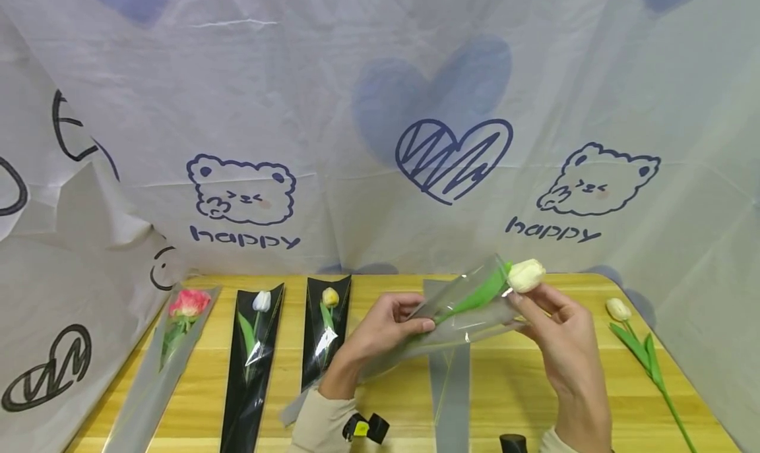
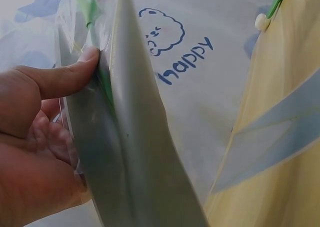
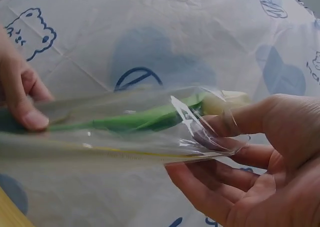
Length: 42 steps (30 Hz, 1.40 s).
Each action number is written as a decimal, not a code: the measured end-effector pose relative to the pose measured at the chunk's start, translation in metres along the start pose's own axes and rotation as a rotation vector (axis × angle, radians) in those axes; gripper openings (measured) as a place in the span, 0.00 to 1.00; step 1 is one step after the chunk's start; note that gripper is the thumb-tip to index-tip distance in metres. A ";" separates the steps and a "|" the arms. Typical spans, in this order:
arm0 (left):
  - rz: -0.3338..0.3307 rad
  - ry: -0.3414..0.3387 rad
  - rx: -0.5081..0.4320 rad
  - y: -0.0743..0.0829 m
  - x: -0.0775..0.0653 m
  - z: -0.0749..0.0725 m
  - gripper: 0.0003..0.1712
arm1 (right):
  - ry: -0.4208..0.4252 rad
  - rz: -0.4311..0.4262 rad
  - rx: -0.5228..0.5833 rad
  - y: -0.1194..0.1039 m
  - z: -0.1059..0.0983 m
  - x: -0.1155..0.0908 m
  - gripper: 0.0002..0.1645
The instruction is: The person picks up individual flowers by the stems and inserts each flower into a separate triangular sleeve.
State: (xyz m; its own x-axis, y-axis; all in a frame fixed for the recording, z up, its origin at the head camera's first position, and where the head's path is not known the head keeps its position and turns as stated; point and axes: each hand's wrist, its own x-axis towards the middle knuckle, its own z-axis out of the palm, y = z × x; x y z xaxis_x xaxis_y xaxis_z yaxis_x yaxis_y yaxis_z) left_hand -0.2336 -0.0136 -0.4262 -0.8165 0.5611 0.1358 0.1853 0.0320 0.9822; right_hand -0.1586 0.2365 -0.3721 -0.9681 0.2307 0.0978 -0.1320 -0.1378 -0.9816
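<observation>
A cream-white tulip (image 1: pixel 526 275) with a green leaf lies inside a clear flower sleeve (image 1: pixel 475 318), its bloom at the sleeve's wide mouth. Both are held tilted above the table. My left hand (image 1: pixel 388 324) pinches the sleeve around the stem, thumb on the near side. In the left wrist view, the sleeve's grey back (image 2: pixel 145 152) hangs below that thumb. At the mouth, just under the bloom, my right hand (image 1: pixel 561 328) grips the sleeve's edge between thumb and fingers. Some of its fingertips show through the clear film (image 3: pixel 185 112) in the right wrist view.
Left on the wooden table (image 1: pixel 505 387) lie a sleeved pink flower (image 1: pixel 190 302), a sleeved white tulip (image 1: pixel 261 301) and a sleeved yellow tulip (image 1: pixel 330 297). A flat grey sleeve (image 1: pixel 449 387) lies below my hands. One bare white tulip (image 1: pixel 619 309) lies far right. Printed cloth (image 1: pixel 332 110) hangs behind.
</observation>
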 end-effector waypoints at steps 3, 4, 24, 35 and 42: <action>-0.007 0.008 -0.032 -0.001 0.001 0.001 0.16 | -0.022 -0.019 0.055 -0.003 -0.002 -0.003 0.13; -0.014 0.017 -0.045 -0.001 0.001 0.001 0.16 | -0.029 -0.032 0.074 -0.004 -0.002 -0.004 0.14; -0.039 -0.033 -0.231 0.005 -0.002 -0.004 0.30 | 0.090 -0.260 -0.088 0.006 0.044 0.000 0.09; -0.042 0.109 -0.157 0.005 -0.003 0.000 0.21 | -0.026 -0.319 -0.343 0.017 0.047 0.003 0.20; 0.018 0.342 -0.210 0.007 -0.003 0.000 0.15 | -0.094 -0.305 -0.416 0.024 0.058 0.005 0.33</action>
State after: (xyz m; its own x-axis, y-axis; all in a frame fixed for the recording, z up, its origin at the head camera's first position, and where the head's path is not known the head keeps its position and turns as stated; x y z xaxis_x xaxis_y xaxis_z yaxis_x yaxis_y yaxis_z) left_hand -0.2302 -0.0148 -0.4198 -0.9556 0.2510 0.1541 0.1146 -0.1653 0.9796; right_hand -0.1789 0.1785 -0.3857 -0.9163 0.1110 0.3849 -0.3335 0.3208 -0.8865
